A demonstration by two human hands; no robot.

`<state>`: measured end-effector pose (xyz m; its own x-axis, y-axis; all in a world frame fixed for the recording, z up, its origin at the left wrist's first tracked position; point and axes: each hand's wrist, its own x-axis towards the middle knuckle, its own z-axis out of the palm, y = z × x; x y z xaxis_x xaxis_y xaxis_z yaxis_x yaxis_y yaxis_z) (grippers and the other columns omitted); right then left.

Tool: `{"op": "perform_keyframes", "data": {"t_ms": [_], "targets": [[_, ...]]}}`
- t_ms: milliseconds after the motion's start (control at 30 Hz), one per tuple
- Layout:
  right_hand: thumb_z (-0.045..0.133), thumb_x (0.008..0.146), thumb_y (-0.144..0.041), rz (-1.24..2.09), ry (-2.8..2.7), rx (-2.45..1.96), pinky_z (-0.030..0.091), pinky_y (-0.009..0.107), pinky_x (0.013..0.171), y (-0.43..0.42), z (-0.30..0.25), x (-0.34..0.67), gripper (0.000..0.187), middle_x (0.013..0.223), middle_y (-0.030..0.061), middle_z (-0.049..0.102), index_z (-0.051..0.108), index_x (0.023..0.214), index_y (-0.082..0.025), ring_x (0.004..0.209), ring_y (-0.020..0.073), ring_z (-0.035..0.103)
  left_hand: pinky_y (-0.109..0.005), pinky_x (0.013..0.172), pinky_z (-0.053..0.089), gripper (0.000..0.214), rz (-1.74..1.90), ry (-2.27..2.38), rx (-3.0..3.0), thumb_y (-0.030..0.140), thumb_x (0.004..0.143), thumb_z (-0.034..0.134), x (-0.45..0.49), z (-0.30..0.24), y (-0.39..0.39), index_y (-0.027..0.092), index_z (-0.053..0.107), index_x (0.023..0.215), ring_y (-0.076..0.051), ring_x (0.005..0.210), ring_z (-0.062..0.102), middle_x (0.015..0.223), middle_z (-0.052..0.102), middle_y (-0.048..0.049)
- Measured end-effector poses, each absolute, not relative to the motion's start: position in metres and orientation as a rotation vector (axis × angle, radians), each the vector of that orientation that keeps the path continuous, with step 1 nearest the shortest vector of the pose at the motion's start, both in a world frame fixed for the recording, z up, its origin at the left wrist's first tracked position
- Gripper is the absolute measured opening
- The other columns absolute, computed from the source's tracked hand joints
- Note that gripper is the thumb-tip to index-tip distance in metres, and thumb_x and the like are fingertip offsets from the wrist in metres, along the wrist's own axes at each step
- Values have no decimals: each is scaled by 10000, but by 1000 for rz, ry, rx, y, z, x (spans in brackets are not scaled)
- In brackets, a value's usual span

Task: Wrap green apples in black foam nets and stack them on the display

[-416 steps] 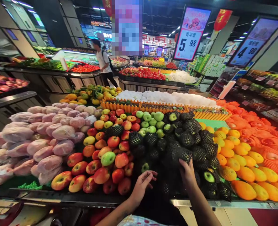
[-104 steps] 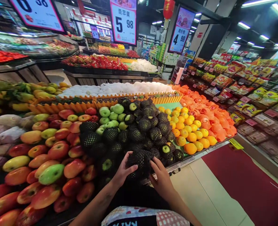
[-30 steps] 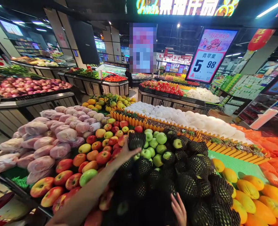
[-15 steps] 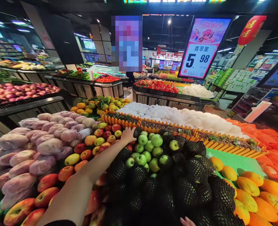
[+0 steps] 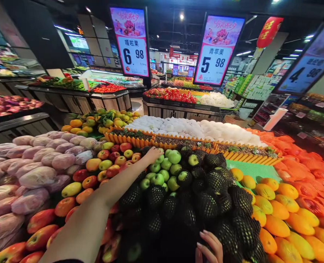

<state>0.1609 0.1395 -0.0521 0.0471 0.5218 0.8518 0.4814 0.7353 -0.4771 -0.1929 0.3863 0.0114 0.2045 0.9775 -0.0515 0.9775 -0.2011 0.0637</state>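
1. Your left hand (image 5: 152, 155), mid-frame, reaches across the display, its fingers at the green apples (image 5: 166, 163); you cannot tell whether it grips one.
2. Your right hand (image 5: 210, 246), cut off at the bottom edge, has loosely parted fingers and nothing visible in them, beside black-netted fruit (image 5: 208, 204).
3. The green apples sit at the frame's centre, between red-and-yellow apples (image 5: 65, 206) on the left and the netted fruit.
4. Oranges (image 5: 279, 210) fill the lower right.
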Motion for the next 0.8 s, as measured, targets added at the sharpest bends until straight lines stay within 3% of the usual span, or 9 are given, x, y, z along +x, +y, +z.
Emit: {"op": "perform_keyframes", "data": {"t_ms": [133,300,433,633,800], "targets": [[578,824,-20,117,-1568,-895,589,441,782,124,-25,170,301,1018,54,712,693,962,-260,956,242,680,-414,1091,325,613,105,1991,2385,175,669,759,-185,35,365,238,553,1244,-314,1227,527,1270,618,-117],[625,870,-103,288,-1326,-1042,512,494,922,112,-23,204,274,1117,86,675,648,1112,-229,1054,247,645,-434,1087,373,704,292,2005,2409,357,756,724,-161,65,305,233,441,1388,-337,1238,524,1421,471,-115],[705,841,-171,384,-1029,-1068,506,439,892,105,-20,216,404,1141,95,659,578,1222,-211,1011,225,664,-379,970,477,706,400,1834,2351,519,677,777,-123,73,245,194,549,1261,-301,1093,623,1267,574,-89],[712,837,-213,487,-1053,-1051,508,434,883,80,-22,216,418,1150,92,645,554,1224,-223,985,223,662,-353,883,494,691,374,1720,2127,478,605,817,-78,54,164,221,546,1187,-282,992,667,1128,685,-65],[699,848,-213,588,-1123,-1059,506,444,908,67,-33,228,420,1163,94,634,544,1238,-223,981,220,660,-328,735,480,594,393,1924,1898,519,647,770,-56,29,99,241,555,1127,-282,853,687,933,709,-46]]}}
